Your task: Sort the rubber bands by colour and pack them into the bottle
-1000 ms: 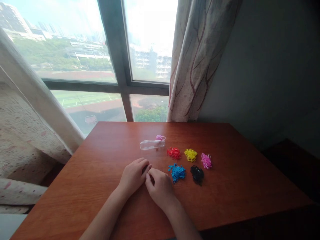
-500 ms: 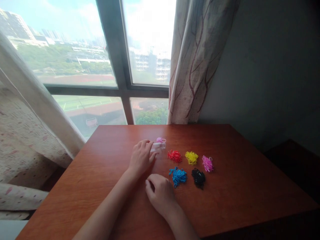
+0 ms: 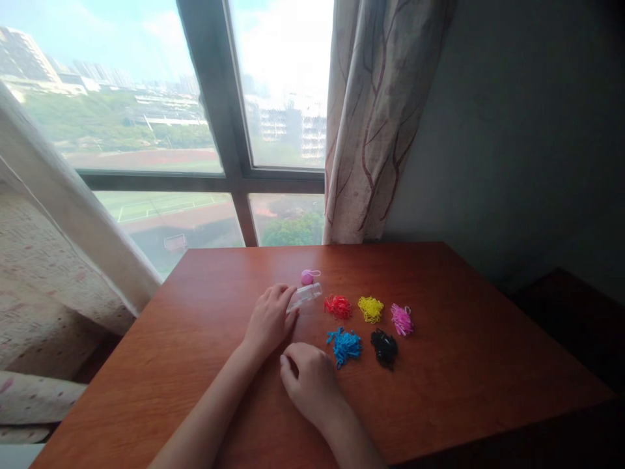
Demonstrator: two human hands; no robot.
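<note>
My left hand [image 3: 267, 319] is wrapped round one end of a clear plastic bottle [image 3: 306, 294] lying on the brown wooden table [image 3: 463, 352]. A small pink cap [image 3: 307, 277] sits just behind the bottle's mouth. Closer to me, my right hand [image 3: 308, 381] rests on the table with its fingers curled in; whether it holds anything is hidden. To its right lie small piles of rubber bands: red [image 3: 338, 305], yellow [image 3: 370, 308], pink [image 3: 402, 319], blue [image 3: 344, 344] and black [image 3: 384, 346].
Behind the table is a large window [image 3: 161, 124] with a dark frame. A patterned curtain [image 3: 371, 117] hangs at the back right and a light curtain [image 3: 58, 221] at the left. A grey wall [image 3: 527, 130] is to the right.
My left hand left my right hand, reached forward to the bottle and closed on it; the bottle has tilted slightly. My right hand stayed in place.
</note>
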